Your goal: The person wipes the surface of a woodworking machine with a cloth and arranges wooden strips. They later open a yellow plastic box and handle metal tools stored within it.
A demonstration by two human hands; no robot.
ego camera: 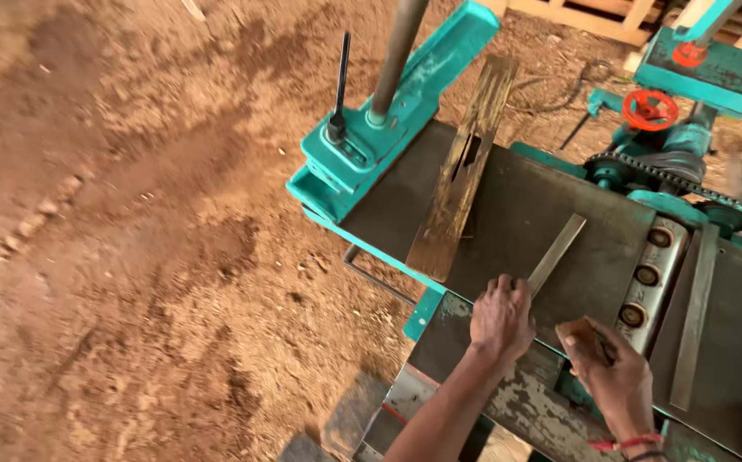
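Pressing left hand (pixel 501 318), fingers curled, on metal strip (pixel 556 254) | right hand (pixel 597 355) cupping small brown block (pixel 583 335)

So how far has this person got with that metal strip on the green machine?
Done: one flat metal strip already lies on the far table, beside the exposed cutter block. In hand: the left hand presses on the end of a second strip on the dark table; the right hand holds a small brownish piece. Left: the bolts can't be judged from here.

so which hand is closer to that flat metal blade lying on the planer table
Left. The left hand rests at the near end of the flat metal blade, touching it; the right hand is farther right, apart from it.
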